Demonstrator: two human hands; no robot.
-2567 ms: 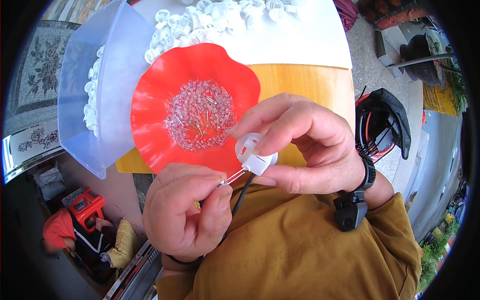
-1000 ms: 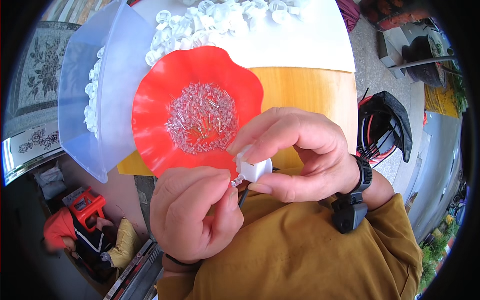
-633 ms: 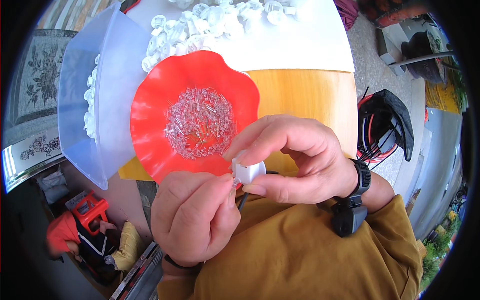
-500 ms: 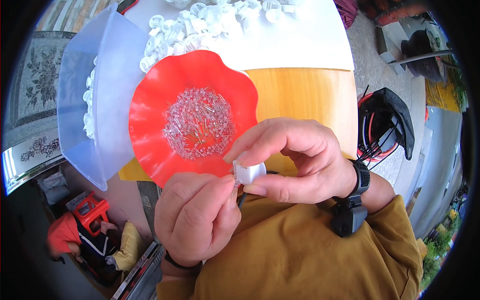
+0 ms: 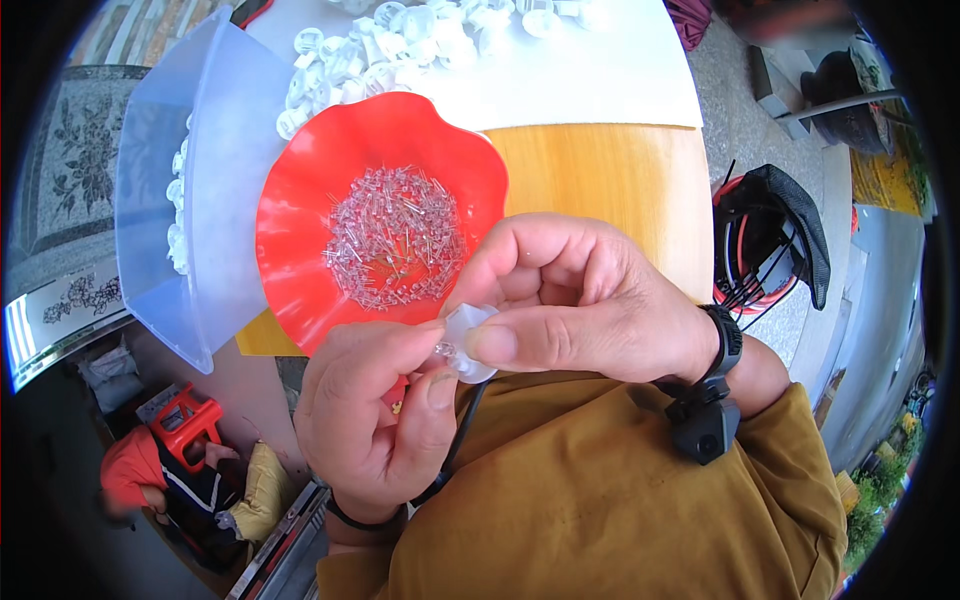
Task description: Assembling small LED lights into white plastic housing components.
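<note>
White plastic housing [image 5: 468,325] at frame centre, just below the red bowl [image 5: 292,235], held clear of the worktop [image 5: 600,185]. Box-like part toward top of frame, round flange toward bottom. Short body, so long axis hard to fix; right side hidden by a thumb. Small clear bulb [image 5: 446,350] juts from the left face, pointing left; its legs out of sight.

Right hand [image 5: 590,305] comes in from the right, pinching the housing, thumb laid across it pointing left, other fingers curled behind. Left hand [image 5: 375,415] rises from lower centre, fingers bent, index tip and thumb tip at the bulb with a slight gap between them; cannot tell whether it grips.

Bowl, wavy-rimmed, holds a heap of clear LEDs [image 5: 395,240]; hands overlap its lower right edge. Loose white housings [image 5: 390,50] at top of frame, on a white sheet [image 5: 600,90]. Translucent bin [image 5: 235,170] upper left, more housings visible through its wall. Black cable [image 5: 464,425] passes below the held housing, beside the left thumb.
</note>
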